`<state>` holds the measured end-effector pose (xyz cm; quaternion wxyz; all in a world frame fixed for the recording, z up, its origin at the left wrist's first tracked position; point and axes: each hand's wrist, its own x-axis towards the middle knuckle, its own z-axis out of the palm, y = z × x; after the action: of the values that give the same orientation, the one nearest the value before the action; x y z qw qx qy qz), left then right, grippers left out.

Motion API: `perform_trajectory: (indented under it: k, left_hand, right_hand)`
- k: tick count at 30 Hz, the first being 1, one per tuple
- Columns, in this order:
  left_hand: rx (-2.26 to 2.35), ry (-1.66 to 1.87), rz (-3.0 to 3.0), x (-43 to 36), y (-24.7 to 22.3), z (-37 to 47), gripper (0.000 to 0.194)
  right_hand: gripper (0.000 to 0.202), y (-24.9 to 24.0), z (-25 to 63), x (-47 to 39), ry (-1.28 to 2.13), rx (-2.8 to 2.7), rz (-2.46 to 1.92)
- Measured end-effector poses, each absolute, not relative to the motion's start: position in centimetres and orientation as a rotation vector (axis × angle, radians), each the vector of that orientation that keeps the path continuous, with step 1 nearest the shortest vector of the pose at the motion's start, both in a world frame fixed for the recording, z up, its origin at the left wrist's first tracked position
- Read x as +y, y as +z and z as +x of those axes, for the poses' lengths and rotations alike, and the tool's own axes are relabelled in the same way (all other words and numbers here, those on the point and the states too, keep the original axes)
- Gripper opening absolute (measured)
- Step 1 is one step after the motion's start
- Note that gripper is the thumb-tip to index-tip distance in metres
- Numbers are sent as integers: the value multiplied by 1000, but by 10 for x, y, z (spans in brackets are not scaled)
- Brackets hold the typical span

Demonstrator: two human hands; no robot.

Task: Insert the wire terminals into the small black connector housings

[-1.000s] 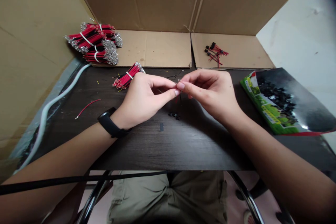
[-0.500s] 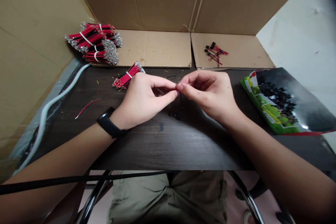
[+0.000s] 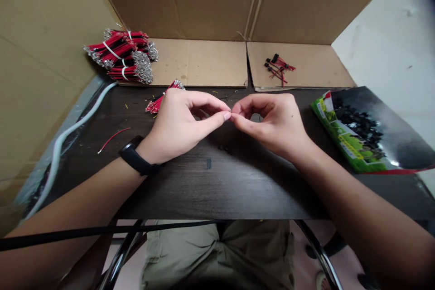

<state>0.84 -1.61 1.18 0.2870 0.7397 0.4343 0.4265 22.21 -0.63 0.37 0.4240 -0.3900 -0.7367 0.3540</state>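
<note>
Far left of my bench there's a thick pale cable (image 3: 61, 140), then a heap of red and black wire bundles with silvery ends and white ties (image 3: 118, 56) on the cardboard. One loose red wire with a metal tip (image 3: 113, 138) lies nearer me on the dark wood-grain table (image 3: 170, 195). A smaller red and black wire bundle (image 3: 155, 103) sits partly behind my left hand (image 3: 181, 122). That hand's thumb and index are narrowed to a pinch, nearly tip to tip with my right hand (image 3: 278, 122), also pinching; honestly can't tell what's in either. Further right: some short red and black leads with black connectors (image 3: 278, 70) on cardboard, then a glossy black-and-green bag (image 3: 353, 140).
</note>
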Motion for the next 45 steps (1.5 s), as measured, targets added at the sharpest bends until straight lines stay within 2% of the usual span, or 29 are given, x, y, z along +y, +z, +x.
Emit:
perform_trajectory:
  k: [18,22,27,30,35,39,43,45]
  left_hand:
    - [1129,1182,2012,-16,5,11,5]
    - [1122,1232,1848,-13,6,13,7]
    - [1110,1284,1739,-13,5,14,7]
    - [1118,1298,1733,-13,3,16,5]
    - [1183,1304,1760,-15,2,18,3]
    - [1208,1275,1776,-16,1,18,6]
    - [1240,1168,1834,-12,6,11,12]
    - [1219,1002,1952,-9,11,4,10]
  right_hand:
    - [6,7,231,-3,779,-1990,-921]
    - [23,3,227,-2,781,-1891,-840]
    - [39,-3,217,-5,1148,-1669,-877]
    - [43,-4,214,-7,1100,-1651,-928]
    - [41,-4,213,-9,836,-1713,-979]
    - [41,-3,214,-10,785,-1738,-1003]
    - [34,0,217,-8,758,-1747,-1057]
    - [28,2,221,-5,719,-1739,-1087]
